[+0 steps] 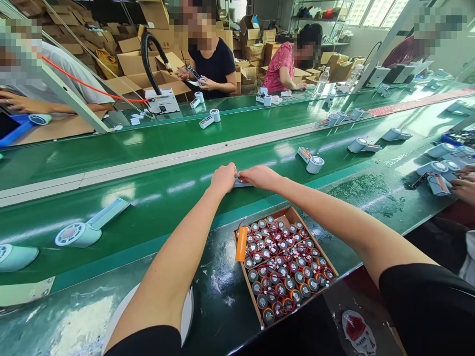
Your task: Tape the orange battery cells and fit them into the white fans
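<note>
Over the near green belt my left hand [223,179] and my right hand [259,177] meet, fingers closed and fingertips together. Beneath them shows the pale blue handle of a handheld fan [243,183]; my left hand covers most of it and seems to hold it. A tiny pale bit at my right fingertips is too small to name. Closer to me, a cardboard tray [293,213] holds many orange battery cells with red and black wires. One orange cell [241,244] lies on its side on top at the tray's left edge.
Fan bodies lie along the belt, one [79,234] at left and another [315,164] right of my hands. A pale divider [166,159] separates the two belts. Co-workers sit across the line; another person's hand [465,188] is at far right. A white round object [188,314] sits under my left forearm.
</note>
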### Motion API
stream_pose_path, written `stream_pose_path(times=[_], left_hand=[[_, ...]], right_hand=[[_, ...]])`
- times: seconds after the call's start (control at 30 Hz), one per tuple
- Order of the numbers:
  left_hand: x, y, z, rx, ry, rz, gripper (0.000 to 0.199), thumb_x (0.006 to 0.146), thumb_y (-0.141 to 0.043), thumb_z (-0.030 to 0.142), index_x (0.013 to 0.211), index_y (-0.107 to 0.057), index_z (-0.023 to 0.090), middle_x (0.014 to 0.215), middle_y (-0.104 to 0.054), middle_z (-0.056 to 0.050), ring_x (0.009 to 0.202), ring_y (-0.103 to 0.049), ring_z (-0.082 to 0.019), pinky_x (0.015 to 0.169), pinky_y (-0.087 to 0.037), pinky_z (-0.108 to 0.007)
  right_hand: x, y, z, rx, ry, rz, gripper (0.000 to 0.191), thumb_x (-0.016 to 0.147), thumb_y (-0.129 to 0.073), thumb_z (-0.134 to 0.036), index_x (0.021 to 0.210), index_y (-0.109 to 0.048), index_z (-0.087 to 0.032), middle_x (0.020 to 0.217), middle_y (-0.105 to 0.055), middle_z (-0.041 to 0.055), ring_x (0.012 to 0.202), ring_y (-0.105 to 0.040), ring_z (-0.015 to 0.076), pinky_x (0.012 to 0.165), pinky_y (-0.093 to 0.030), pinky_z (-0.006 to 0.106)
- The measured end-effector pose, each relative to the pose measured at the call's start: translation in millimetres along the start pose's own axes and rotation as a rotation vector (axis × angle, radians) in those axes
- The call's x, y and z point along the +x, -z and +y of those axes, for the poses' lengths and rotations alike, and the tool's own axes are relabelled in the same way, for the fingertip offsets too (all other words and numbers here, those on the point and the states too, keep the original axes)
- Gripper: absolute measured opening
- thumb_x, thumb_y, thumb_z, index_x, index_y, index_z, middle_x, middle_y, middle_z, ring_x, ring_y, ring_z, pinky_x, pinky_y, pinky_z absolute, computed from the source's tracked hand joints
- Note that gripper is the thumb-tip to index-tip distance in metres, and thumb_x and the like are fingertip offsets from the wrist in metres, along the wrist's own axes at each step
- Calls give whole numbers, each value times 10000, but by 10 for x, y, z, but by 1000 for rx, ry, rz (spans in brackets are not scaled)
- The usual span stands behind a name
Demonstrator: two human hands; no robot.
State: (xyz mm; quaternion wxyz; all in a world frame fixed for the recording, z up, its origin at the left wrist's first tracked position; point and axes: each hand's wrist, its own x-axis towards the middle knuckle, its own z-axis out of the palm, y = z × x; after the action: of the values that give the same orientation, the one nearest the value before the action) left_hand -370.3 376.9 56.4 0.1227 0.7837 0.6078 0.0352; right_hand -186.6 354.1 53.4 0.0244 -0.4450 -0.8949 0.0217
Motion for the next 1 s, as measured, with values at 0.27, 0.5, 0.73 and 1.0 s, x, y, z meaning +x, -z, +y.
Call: stream_pose_path(times=[0.27,0.5,0.73,1.0], left_hand=[[50,-15,99,-9,-5,11,303,1039,-532,409,1180,-643,165,1074,-684,-88,1001,-657,-219,939,-536,-412],[180,-28,132,-60,-10,12,271,1027,-576,396,1129,-668,163,1059,-695,-68,1003,-661,-206,955,-549,-423],[137,57,184,-102,-8,50,298,1031,-574,428,1122,-666,159,1089,-691,-75,1021,-656,-196,939,-566,-402],[91,119,245,-211,34,87,291,1024,-599,422,1100,-662,148,1065,-691,-70,958,-668,-176,904,-583,-378]], right_hand=[[5,93,-55,-94,9,-86,257,1068,-615,-371,1292,-678,-260,1101,-737,104,985,-712,283,793,-511,298],[-25,152,-81,-156,-6,-153,376,1023,-623,-359,1392,-653,-294,1148,-726,131,1067,-694,325,829,-545,356],[151,293,-22,-129,-53,-252,320,951,-699,-401,1257,-750,-325,1134,-748,109,1027,-715,326,829,-573,391],[141,497,37,-87,-27,-272,250,943,-675,-274,1160,-795,-308,1064,-775,39,1006,-720,230,840,-533,270]])
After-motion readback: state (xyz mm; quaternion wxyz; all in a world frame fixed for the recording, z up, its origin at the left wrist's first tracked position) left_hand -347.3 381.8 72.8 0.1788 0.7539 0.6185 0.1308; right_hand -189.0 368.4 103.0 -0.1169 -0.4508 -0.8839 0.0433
